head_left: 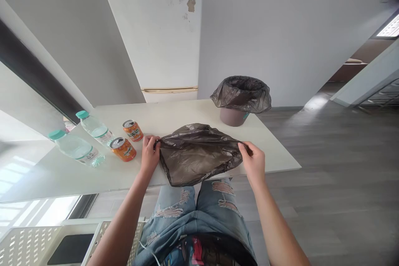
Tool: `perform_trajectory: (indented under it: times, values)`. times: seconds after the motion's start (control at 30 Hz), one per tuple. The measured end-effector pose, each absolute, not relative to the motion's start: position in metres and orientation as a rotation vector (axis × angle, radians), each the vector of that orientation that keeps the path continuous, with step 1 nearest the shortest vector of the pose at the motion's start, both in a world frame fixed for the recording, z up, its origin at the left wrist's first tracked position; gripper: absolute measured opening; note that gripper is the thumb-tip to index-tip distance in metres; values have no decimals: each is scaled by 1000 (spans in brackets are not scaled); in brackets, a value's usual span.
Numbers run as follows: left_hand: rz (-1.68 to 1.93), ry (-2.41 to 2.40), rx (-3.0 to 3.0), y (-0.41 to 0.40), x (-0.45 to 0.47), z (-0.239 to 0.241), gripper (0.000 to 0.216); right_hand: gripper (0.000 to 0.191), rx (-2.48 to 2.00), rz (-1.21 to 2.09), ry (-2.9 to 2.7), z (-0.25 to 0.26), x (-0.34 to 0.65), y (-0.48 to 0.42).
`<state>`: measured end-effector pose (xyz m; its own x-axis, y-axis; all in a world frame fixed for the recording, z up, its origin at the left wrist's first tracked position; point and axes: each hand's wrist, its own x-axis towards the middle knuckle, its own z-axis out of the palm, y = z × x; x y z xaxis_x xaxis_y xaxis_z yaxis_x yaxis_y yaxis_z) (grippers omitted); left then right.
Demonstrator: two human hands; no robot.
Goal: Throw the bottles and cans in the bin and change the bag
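1. Grey-black plastic is the material of the thin bag, which I hold stretched wide at the table's near edge.
2. My left hand pinches its left side, the fingers closed.
3. My right hand likewise pinches the right side.
4. Farther to the right stands a bin, lined with another dark bag.
5. Orange cans and clear bottles are to the left.

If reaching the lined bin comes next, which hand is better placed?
Right hand, likely: it pinches the right side of the loose dark bag, nearer the lined bin. The left hand pinches the opposite side, by the orange cans, farther off. Both are occupied.
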<state>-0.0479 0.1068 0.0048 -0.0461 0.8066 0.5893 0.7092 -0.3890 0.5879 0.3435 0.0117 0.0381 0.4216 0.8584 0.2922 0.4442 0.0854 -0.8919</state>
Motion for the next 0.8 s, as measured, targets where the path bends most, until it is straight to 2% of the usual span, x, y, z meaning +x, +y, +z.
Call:
perform_trajectory:
  times: [0.1,0.17,0.23,0.27,0.4,0.5,0.53,0.63,0.8]
  values:
    - [1340,1737,2019,109,-50,1,18,38,-1347,872,-1581,74,336,-17]
    - [1290,1777,1976,111,-51,-1,19,37,-979,1325,-2013,92,330,-33]
    - [1279,1813,1948,111,-51,-1,20,40,-688,1557,-2210,100,329,-38]
    - [1281,1821,1940,111,-52,-1,19,41,-706,1527,-2172,100,330,-37]
    - [1295,1738,1958,103,-53,3,20,49,-1251,978,-1694,86,327,-13]
    - [1307,1651,1935,99,-55,6,18,71,-1333,997,-1771,74,302,-4]
    - [1312,1650,1903,99,-55,6,16,70,-1320,1035,-1817,70,292,-5]
    - [1305,1671,1835,101,-56,6,13,38,-1306,1038,-1780,61,272,-8]
    - [1300,1657,1851,104,-58,4,18,41,-1426,691,-1344,73,285,-7]
